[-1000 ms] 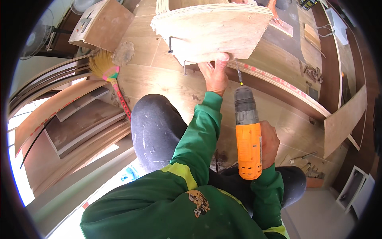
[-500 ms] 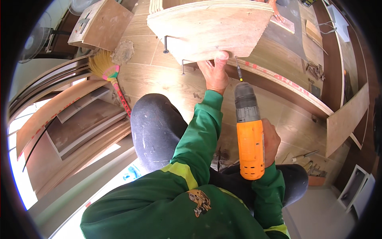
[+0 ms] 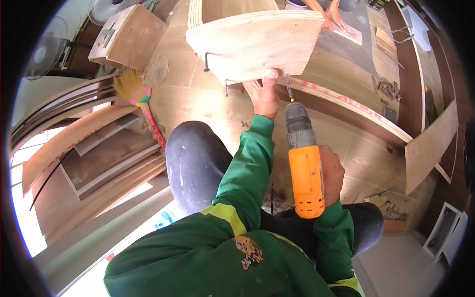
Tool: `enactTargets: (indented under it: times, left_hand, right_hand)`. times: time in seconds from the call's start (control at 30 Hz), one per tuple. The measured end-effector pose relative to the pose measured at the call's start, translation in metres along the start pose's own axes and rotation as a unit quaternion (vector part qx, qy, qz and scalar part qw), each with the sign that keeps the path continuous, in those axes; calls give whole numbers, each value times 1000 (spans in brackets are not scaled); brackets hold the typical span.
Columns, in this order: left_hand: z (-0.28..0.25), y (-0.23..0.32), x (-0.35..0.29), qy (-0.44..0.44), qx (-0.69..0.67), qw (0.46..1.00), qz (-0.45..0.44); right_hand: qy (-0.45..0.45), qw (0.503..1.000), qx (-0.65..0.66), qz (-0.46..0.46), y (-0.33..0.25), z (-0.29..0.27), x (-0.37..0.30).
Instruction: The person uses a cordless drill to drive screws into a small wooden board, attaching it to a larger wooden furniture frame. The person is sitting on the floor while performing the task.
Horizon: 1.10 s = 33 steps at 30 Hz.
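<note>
My left hand [image 3: 266, 101] grips the near edge of a plywood box [image 3: 255, 47], its thumb on the face of the panel and its fingers underneath. Two dark screws [image 3: 206, 62] stick out from the panel's left part. My right hand [image 3: 334, 173] is wrapped round the grip of an orange cordless drill [image 3: 307, 180], partly hidden behind the tool's body. The drill's bit [image 3: 290, 90] points away from me, its tip at the panel's near edge, just right of my left thumb. Whether a screw sits on the tip is too small to tell.
Beyond the box, a co-worker's hands [image 3: 334, 17] rest on a small board [image 3: 349, 33]. A long plywood strip [image 3: 346, 100] crosses the floor to the right. A broom [image 3: 141, 96], another plywood box [image 3: 131, 37] and stacked boards [image 3: 89, 148] lie left. Hand tools [image 3: 391, 205] lie right.
The drill has shifted slightly left and away from me. The plywood box has turned a little, its right end moving left, and more of the co-worker's hands shows.
</note>
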<state>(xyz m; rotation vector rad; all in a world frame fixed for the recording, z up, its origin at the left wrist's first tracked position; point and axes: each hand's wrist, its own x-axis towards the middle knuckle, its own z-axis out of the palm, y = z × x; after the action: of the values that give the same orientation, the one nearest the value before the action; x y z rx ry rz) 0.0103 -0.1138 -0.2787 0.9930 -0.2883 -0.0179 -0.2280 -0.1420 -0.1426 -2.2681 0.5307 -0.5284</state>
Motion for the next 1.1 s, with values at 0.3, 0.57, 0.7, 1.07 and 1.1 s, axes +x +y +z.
enactTargets:
  times: [0.3,0.57,0.7,1.07,1.1]
  left_hand:
    - [1,35,2,36,45,998,19]
    - [22,98,-13,-70,-30,978,-196]
    - [12,112,-11,-107,76,975,-178]
    - [20,135,-10,-104,196,958,-182]
    - [20,136,-9,-104,205,955,-190]
  right_hand:
    - [106,970,191,108,-24,-23,-21]
    - [235,735,591,235,-17,-46,-33]
    - [240,912,282,177,-33,-67,-38]
    - [151,960,123,-202,83,-142,-19]
    - [184,952,223,-98,76,-139,-20]
